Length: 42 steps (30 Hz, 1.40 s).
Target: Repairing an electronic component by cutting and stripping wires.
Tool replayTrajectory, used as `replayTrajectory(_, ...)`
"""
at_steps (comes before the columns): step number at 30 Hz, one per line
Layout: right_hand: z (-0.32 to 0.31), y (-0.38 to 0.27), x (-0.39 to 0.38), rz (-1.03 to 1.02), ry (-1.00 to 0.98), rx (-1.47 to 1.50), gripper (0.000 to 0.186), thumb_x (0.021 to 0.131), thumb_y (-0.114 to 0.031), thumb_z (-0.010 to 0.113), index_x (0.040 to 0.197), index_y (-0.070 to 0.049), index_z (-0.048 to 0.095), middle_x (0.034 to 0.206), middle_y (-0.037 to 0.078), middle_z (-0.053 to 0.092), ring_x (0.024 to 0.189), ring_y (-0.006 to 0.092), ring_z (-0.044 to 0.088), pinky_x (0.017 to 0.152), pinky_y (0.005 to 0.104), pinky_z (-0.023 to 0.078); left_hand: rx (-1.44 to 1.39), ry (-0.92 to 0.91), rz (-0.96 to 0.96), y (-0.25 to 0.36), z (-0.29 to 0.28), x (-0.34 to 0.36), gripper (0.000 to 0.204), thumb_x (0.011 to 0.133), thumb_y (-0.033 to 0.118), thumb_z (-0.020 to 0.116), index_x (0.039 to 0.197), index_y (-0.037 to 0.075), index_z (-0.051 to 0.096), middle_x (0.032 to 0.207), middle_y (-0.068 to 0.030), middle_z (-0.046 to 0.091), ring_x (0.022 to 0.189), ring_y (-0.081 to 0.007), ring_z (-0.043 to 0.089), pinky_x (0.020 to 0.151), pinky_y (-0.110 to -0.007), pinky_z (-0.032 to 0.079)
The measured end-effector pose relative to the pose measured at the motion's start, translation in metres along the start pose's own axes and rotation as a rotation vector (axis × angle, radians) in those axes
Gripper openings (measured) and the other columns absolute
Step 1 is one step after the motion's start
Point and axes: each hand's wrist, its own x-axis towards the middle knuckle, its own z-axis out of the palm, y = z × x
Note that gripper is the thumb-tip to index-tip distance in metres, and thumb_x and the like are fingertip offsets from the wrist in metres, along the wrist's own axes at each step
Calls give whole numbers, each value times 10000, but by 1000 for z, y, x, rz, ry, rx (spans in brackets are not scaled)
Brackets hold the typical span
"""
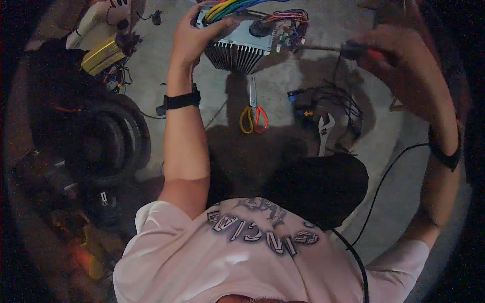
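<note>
My left hand (pixel 190 41) grips the left side of a silver electronics box (pixel 242 36) with dark cooling fins, its thumb lying across the top. Thick yellow, green and blue cables (pixel 230 9) run over the box's far side. At its right end hangs a bundle of thin coloured wires (pixel 290 17) with small connectors. My right hand (pixel 396 48), somewhat blurred, is closed round the red and black handle of a screwdriver (pixel 323 48). The shaft points left, and its tip is near the connectors; whether it touches them I cannot tell.
Scissors (pixel 254 112) with yellow and orange handles lie on the concrete floor below the box. Right of them are an adjustable wrench (pixel 324 135) and tangled black cables (pixel 346 98). At left are a gold-coloured box (pixel 103 54) and a dark tyre-like ring (pixel 136 134).
</note>
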Motion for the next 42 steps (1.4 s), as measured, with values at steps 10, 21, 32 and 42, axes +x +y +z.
replayTrajectory(10,154,74,-104,442,1,573,261,920,-35,706,1176,0,736,995,115,779,899,181,724,804,329,555,237,18,0,52,16,-31,682,753,188,920,1341,20,620,1162,-95,708,1074,-204,658,951,-343,528)
replayTrajectory(21,363,97,-152,743,266,676,373,935,-275,746,1194,-7,718,1105,183,750,994,347,723,904,426,558,176,87,-174,56,22,-32,641,802,98,879,1363,3,585,1175,-58,693,1064,-174,642,968,-325,488)
replayTrajectory(32,368,76,-153,827,171,429,396,1003,-257,638,1330,-34,640,1260,247,670,1158,429,639,1003,494,512,194,55,-115,104,29,-36,434,924,130,747,1317,-3,621,1206,-82,706,1050,-208,677,966,-353,501)
replayTrajectory(42,399,54,-174,861,42,250,451,1020,-315,574,1393,-63,594,1301,244,648,1160,439,636,976,508,531,245,159,-215,99,53,-46,404,906,49,761,1283,-4,626,1175,-86,715,1063,-205,670,957,-337,504)
